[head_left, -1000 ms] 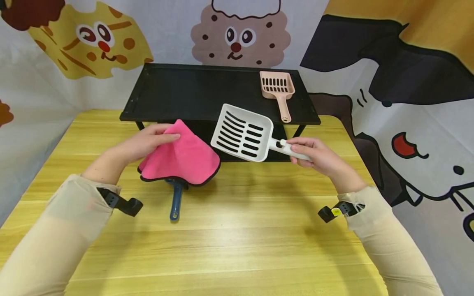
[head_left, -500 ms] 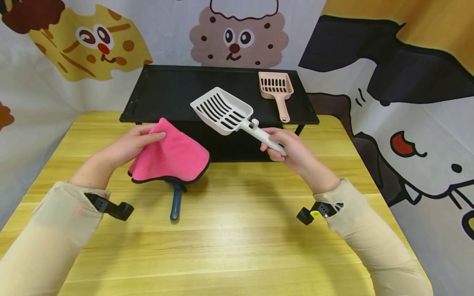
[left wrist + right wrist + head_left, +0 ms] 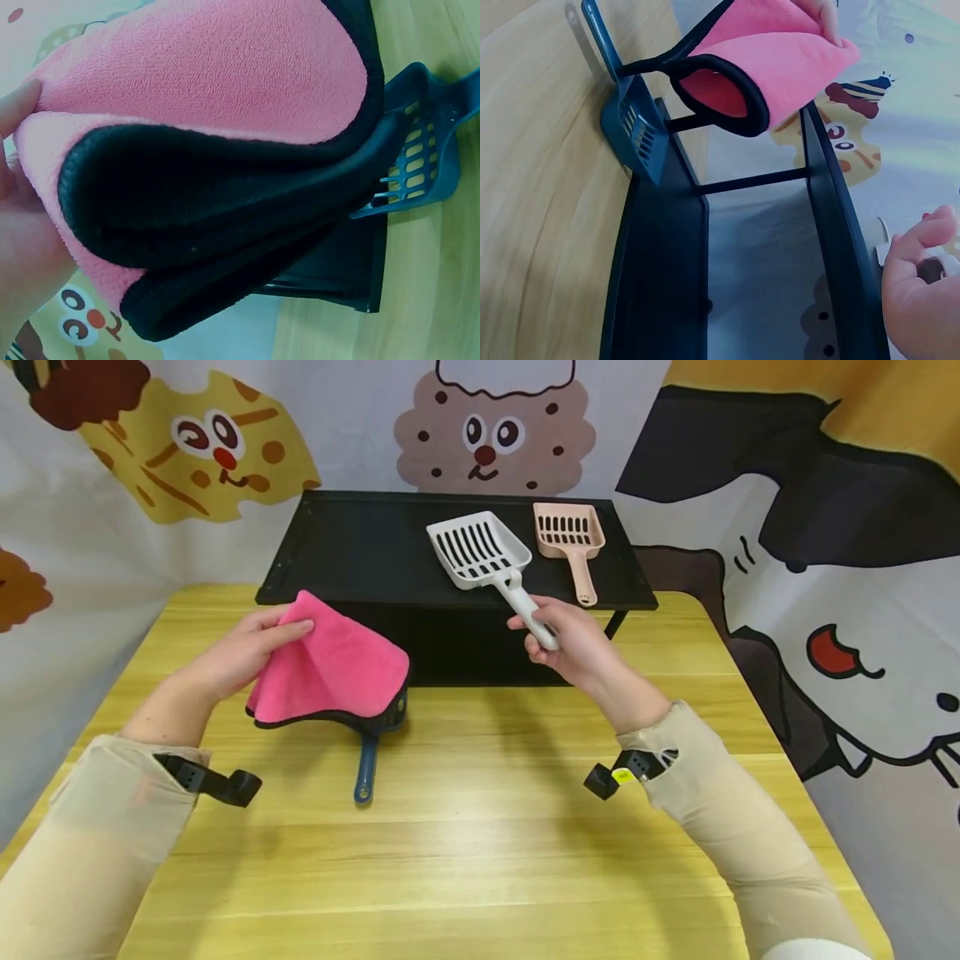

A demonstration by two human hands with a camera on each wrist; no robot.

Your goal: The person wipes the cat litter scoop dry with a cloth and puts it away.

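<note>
My left hand (image 3: pixel 238 652) pinches a pink cloth (image 3: pixel 337 660) with a black edge and dark underside, so that it hangs in folds. Beneath the cloth, a blue slotted litter scoop (image 3: pixel 365 768) lies on the table, its basket partly covered in the head view; the left wrist view shows more of that slotted basket (image 3: pixel 416 161). By its handle, my right hand (image 3: pixel 573 639) grips a white litter scoop (image 3: pixel 480 547), its basket over the black shelf's top. Whether that basket touches the shelf, I cannot tell. To its right, a pink litter scoop (image 3: pixel 570 531) lies on the shelf.
A two-level black shelf (image 3: pixel 360 552) stands at the back of the wooden table (image 3: pixel 450 827). Behind it hangs a white curtain (image 3: pixel 345 427) printed with cartoon figures.
My right hand has carried the white scoop leftward and up over the shelf, turning its basket away from me. The left hand has shifted slightly left with the cloth, uncovering some of the blue scoop.
</note>
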